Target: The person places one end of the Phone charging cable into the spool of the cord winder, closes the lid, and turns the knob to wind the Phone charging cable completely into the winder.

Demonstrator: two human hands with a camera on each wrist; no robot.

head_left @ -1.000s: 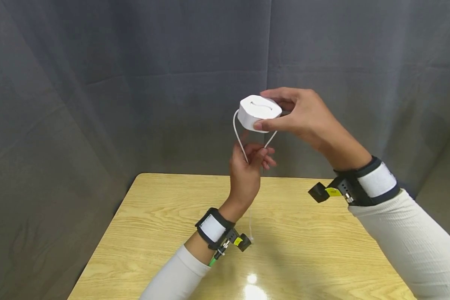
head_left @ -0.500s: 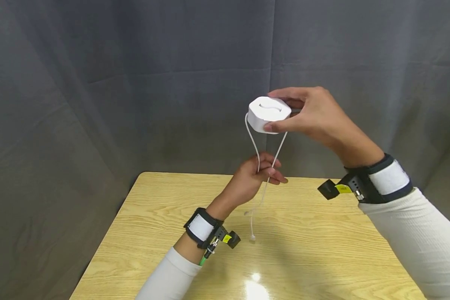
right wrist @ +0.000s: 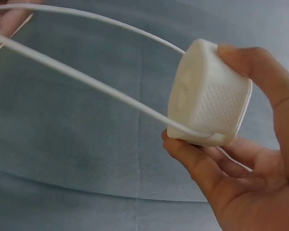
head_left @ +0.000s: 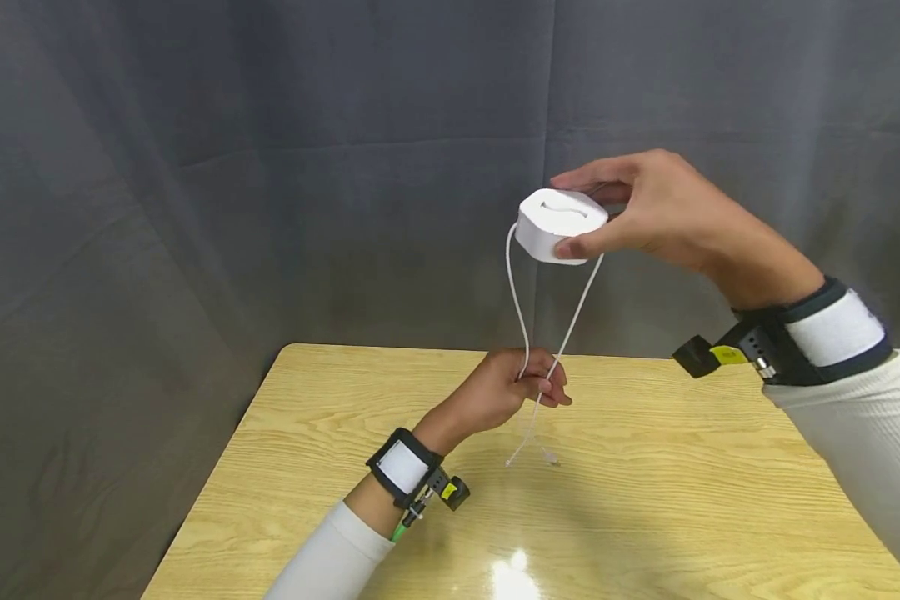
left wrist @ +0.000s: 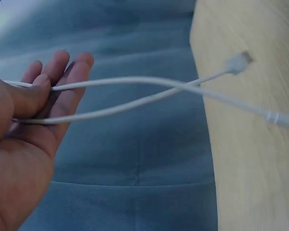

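While the right hand (head_left: 645, 212) grips the cable reel (head_left: 561, 225), the left hand (head_left: 506, 392) pinches both cords (head_left: 547, 333) below.

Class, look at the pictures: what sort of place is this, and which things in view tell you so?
Probably a staged recording booth, not a home: a grey curtain closes off the back, a wooden table stands bare but for the cable ends, and both wrists carry strapped cameras.

A white rounded cable reel (head_left: 561, 225) is held up in the air, two white cord strands (head_left: 540, 333) trailing down from it.
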